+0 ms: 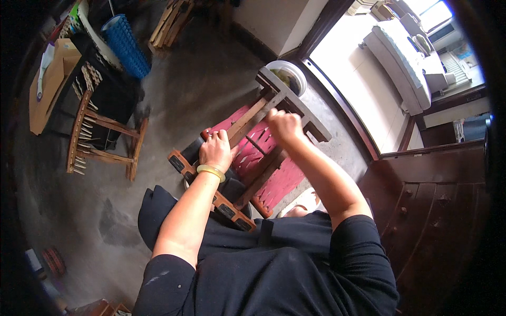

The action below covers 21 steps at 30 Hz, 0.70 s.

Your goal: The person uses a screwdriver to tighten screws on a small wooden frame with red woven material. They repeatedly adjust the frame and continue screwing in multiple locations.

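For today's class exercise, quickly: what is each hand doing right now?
Left hand: closed, gripping the wooden frame near its red fabric.
Right hand: closed in a fist at the frame; what it holds cannot be told.

I see a grey concrete floor (190, 89), stained and dusty. A white wall (274, 18) with a dark baseboard meets an open doorway (369, 79), where hard daylight floods in over pale paving. To my right stands a dark wooden cabinet (432, 205) with small knobs. On the left, a wooden rack (103, 142) with pegs, a blue perforated roll (125, 45) and a cardboard box (50, 84).
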Tool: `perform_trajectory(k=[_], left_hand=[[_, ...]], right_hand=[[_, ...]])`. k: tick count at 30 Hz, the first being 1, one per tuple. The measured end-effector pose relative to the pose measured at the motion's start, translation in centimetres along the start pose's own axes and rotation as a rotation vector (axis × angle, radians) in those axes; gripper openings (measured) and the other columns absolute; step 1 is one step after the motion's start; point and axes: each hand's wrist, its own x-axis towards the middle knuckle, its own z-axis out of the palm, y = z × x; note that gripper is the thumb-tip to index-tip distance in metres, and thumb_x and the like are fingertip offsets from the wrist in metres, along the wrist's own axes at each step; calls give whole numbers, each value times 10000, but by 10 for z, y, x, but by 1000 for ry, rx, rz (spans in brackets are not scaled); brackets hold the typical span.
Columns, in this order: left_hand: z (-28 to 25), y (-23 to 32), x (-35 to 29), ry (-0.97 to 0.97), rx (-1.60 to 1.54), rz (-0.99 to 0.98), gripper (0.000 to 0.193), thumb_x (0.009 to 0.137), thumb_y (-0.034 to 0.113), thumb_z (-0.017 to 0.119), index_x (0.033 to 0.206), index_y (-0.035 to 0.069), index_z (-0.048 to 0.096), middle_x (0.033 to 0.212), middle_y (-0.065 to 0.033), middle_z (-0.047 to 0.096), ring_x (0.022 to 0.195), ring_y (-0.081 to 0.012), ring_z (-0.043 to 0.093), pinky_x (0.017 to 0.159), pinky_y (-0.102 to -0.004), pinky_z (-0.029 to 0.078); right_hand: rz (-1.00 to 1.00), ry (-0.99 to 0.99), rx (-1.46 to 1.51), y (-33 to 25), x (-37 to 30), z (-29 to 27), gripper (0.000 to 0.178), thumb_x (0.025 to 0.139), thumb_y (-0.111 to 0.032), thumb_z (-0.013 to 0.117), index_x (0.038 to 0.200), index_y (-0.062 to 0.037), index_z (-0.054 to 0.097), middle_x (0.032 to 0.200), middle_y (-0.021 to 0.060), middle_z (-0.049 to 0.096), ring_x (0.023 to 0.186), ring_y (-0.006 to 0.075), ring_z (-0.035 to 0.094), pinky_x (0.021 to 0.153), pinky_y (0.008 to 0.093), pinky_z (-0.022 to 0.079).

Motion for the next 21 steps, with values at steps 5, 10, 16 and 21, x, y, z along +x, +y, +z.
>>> perform_trajectory(k=[5, 10, 16, 21], left_hand=[[2, -4, -1, 17, 12, 23, 524, 790, 407, 723, 1036, 39, 443, 980, -178, 614, 930, -344, 633, 760, -425, 533], [-1, 1, 0, -5, 18, -15, 525, 782, 403, 732, 1038, 41, 450, 1001, -178, 608, 953, -334, 626, 776, -424, 532], [-2, -2, -2, 4, 4, -14, 518, 778, 403, 733, 1032, 40, 463, 1004, -171, 607, 936, -330, 624, 776, -423, 530], [2, -5, -2, 46, -48, -4, 513, 773, 392, 738, 1027, 33, 474, 985, -161, 608, 934, -320, 626, 765, -420, 531]], right_hand=[[-163, -2, 45, -50, -21, -5, 155, 884, -228, 518, 878, -90, 588, 718, 47, 659, 654, 182, 667, 500, 348, 499], [129, 10, 62, 25, 19, 7, 137, 879, -175, 510, 890, -70, 597, 763, 102, 698, 681, 233, 699, 563, 373, 542], [124, 11, 114, 26, 21, -1, 138, 864, -128, 504, 875, -44, 613, 784, 158, 696, 728, 296, 705, 636, 398, 552], [-6, -64, 120, 20, 8, -14, 164, 856, -129, 506, 898, -19, 620, 806, 190, 687, 733, 332, 697, 648, 442, 549]])
